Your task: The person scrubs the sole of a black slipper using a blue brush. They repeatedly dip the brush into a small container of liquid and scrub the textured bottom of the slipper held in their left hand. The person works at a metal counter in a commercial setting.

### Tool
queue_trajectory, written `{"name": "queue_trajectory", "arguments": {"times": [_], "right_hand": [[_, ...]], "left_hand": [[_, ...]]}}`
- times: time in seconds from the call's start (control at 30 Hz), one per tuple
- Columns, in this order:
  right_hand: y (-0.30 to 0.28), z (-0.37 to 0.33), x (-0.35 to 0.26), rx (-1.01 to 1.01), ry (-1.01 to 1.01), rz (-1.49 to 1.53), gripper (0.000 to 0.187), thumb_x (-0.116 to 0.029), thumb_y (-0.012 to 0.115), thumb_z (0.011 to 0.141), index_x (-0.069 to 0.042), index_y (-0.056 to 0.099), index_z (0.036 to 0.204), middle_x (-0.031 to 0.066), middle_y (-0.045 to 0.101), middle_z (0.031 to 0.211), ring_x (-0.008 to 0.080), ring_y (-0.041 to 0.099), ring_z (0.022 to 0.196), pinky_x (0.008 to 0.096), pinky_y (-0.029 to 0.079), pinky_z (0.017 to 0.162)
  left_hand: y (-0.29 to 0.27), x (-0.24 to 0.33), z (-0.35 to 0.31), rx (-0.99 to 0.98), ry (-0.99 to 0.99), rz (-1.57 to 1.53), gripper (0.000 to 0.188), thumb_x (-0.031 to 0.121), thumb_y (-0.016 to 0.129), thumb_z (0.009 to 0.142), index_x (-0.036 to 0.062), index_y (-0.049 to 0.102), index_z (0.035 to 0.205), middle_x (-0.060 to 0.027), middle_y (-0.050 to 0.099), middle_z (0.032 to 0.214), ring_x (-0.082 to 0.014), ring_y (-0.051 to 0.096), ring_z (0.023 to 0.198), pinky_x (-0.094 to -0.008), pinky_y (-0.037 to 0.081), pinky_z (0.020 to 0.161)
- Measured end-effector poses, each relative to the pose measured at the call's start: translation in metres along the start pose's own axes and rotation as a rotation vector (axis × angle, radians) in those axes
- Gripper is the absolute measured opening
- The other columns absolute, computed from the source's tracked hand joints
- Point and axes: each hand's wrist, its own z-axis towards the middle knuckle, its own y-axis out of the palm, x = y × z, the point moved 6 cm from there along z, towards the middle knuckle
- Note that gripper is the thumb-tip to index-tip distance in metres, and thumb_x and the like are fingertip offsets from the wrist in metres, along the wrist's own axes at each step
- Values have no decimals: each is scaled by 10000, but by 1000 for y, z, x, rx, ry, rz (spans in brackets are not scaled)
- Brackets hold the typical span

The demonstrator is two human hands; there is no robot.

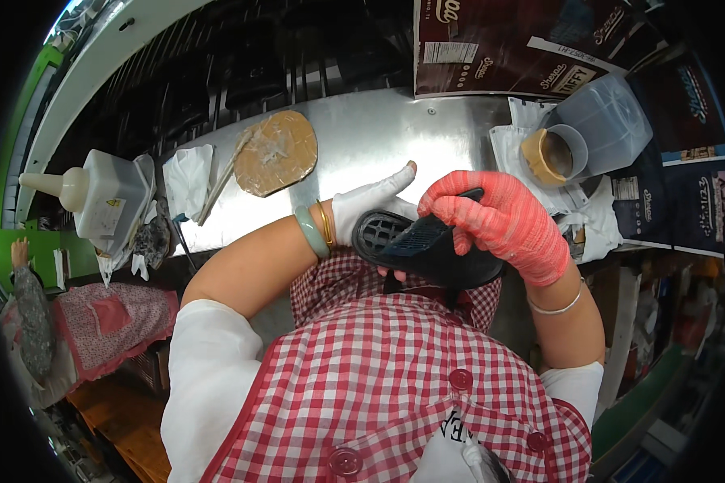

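Note:
A black shoe sole [451, 272] with an open grid at its heel end lies across my hands, above my lap. My left hand [369, 203], in a white glove with bare fingertips, supports it from below; the thumb sticks out and fingertips show under the near edge. My right hand [514, 227], in a pinkish-red knit glove, pinches a thin dark sole-shaped piece [417, 239] lifted at an angle over the sole. Whether the two are joined at the toe end is hidden by the right hand.
On the metal bench [370, 137] lie a round tape-covered brown pad [278, 153] with a stick and a white cloth [188, 179]. A nozzle bottle [109, 201] is at left, a clear plastic container [600, 121] and cup [568, 151] at right. Another person's arm [32, 322] shows far left.

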Motion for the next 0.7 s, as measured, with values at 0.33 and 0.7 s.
{"name": "queue_trajectory", "arguments": {"times": [0.33,0.7], "right_hand": [[-31,-30,47,40,3,61,223,-221,612,845,-19,664,923,27,651,824,72,555,571,187,409,505],[-158,-99,27,1063,-421,118,297,-314,605,896,-41,635,1007,-6,640,853,19,530,566,155,364,485]], "left_hand": [[-17,-4,-1,-42,-43,34,1061,814,192,776,-82,391,1307,-271,608,1040,-349,672,681,-374,571,506],[-28,82,-56,220,1027,149,527,173,522,891,54,346,1373,-169,475,1304,-355,469,1195,-540,367,997]]}}
